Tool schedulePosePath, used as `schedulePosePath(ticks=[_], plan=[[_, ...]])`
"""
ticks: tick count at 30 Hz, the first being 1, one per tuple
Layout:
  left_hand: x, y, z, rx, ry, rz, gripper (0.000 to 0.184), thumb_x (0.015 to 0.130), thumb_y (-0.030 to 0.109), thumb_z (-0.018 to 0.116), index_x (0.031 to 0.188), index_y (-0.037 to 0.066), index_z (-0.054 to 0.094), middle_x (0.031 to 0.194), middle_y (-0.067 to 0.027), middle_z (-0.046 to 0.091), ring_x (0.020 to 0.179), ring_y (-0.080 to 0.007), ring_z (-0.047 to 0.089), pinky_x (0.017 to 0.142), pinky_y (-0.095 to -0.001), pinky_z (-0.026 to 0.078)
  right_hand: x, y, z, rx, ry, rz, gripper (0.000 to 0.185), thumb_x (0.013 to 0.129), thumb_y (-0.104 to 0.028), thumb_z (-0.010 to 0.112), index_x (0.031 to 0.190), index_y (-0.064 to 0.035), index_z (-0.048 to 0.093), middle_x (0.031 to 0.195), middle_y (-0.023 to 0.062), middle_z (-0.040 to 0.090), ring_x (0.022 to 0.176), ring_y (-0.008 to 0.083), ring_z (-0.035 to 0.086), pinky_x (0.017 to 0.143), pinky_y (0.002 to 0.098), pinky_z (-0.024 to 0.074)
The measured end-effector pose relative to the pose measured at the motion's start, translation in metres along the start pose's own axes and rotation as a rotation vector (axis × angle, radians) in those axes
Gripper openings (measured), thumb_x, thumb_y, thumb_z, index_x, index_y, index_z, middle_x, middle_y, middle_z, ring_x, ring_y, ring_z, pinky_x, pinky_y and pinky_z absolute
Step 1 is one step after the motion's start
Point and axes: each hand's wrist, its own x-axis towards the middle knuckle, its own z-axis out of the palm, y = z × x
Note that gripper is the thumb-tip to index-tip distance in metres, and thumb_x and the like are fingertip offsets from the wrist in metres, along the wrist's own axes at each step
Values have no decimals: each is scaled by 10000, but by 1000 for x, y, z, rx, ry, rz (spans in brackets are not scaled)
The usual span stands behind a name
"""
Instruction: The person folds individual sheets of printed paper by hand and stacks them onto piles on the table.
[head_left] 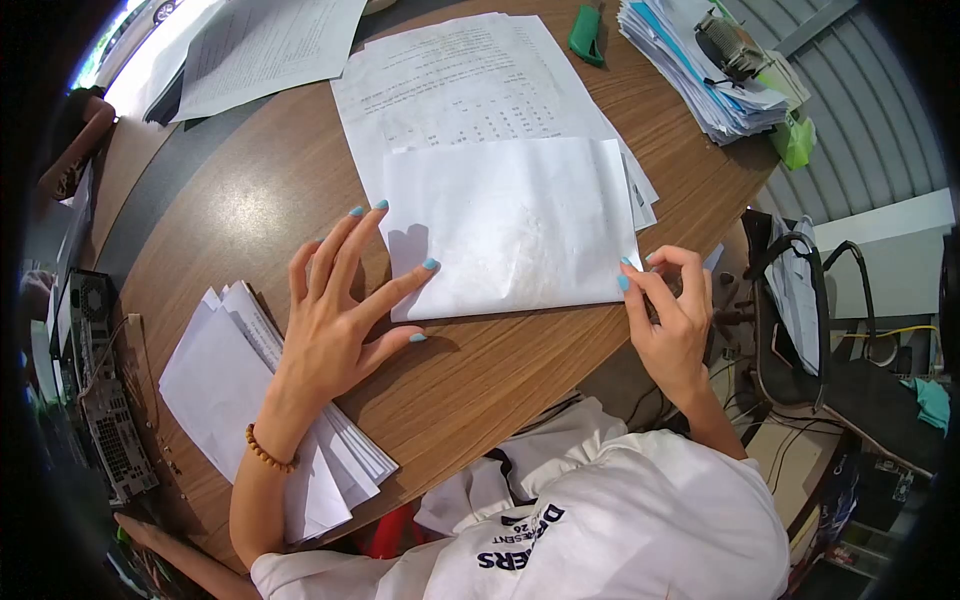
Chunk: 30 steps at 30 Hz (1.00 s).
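- Table, wood-grained, carrying plain white paper, lightly creased, over printed sheets.
- Paper's long axis: left to right, right end slightly farther away.
- Left hand: spread open, index fingertip over paper's left side.
- Right hand: curled at lower right corner; cannot tell whether pinching.
- Shirt lettering: "PRESENT", "26".

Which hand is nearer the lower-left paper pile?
Left: the left hand is just beyond the pile, forearm over it; the right hand is far right, at the white sheet.
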Motion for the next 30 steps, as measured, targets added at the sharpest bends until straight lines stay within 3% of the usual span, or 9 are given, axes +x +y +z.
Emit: schedulePosePath(ticks=[4, 11, 14, 17, 19, 20, 22, 24, 30], plan=[[1, 0, -1, 45, -38, -9, 355, 837, 383, 488, 1175, 320, 577, 1437, -101, 262, 1321, -284, 200, 1080, -424, 123, -1, 1, 5, -42, 16, -33, 163, 680, -66, 687, 827, -58, 616, 966, 68, 533, 812, 210, 519, 700, 346, 370], [2, 2, -2, 43, -71, -23, 373, 834, 239, 508, 1193, 323, 564, 1444, -114, 232, 1316, -292, 198, 1074, -428, 123, 9, -5, -4, -132, -87, -82, 181, 702, -80, 672, 866, -61, 595, 1039, 81, 535, 940, 247, 514, 757, 385, 371], [2, 2, 1, 25, -42, -20, 395, 833, 206, 530, 1201, 350, 547, 1450, -112, 203, 1309, -291, 199, 1068, -435, 130, 13, -13, -2, -248, -28, -144, 217, 745, -105, 640, 957, -143, 612, 1141, 80, 485, 1027, 233, 476, 839, 420, 367], [1, 3, 3, 17, 28, 69, 414, 849, 192, 534, 1182, 439, 522, 1438, -88, 199, 1287, -268, 228, 1063, -434, 140, 11, -11, 6, -165, -13, -469, 309, 774, -140, 608, 1046, -285, 614, 1246, 37, 406, 1127, 215, 410, 941, 465, 333], [0, 3, 7, 91, 42, 147, 417, 852, 194, 535, 1170, 463, 518, 1423, -72, 219, 1282, -254, 238, 1066, -431, 141, 7, -7, 11, -239, -75, -509, 389, 762, -176, 603, 1081, -398, 590, 1292, -26, 361, 1191, 197, 351, 1003, 485, 296], [0, 4, 9, 163, 55, 222, 421, 855, 196, 535, 1159, 487, 513, 1408, -56, 239, 1277, -240, 248, 1068, -429, 142, 7, -7, 9, -241, -74, -511, 389, 762, -176, 603, 1081, -398, 590, 1292, -26, 361, 1191, 197, 351, 1003, 485, 296], [-1, 8, 9, 161, 22, 181, 464, 839, 175, 560, 1149, 515, 500, 1379, -19, 273, 1270, -218, 262, 1072, -425, 140, 8, -6, 5, -267, -203, -526, 375, 759, -196, 583, 1097, -360, 596, 1294, -56, 382, 1194, 197, 358, 1009, 493, 284], [-3, 7, 9, 197, 24, 205, 509, 858, 125, 487, 1208, 493, 457, 1419, 38, 272, 1269, -180, 299, 1069, -425, 74, 12, -11, 0, -255, -239, -529, 367, 759, -199, 575, 1098, -339, 600, 1303, -54, 384, 1196, 193, 357, 1014, 490, 279], [-3, 11, 0, 247, -18, 205, 552, 820, 52, 504, 1194, 458, 490, 1411, 28, 296, 1263, -178, 318, 1061, -430, 93, 20, -12, -15, -183, -239, -522, 297, 755, -170, 563, 1021, -264, 654, 1319, -21, 408, 1200, 217, 359, 1010, 483, 273]])
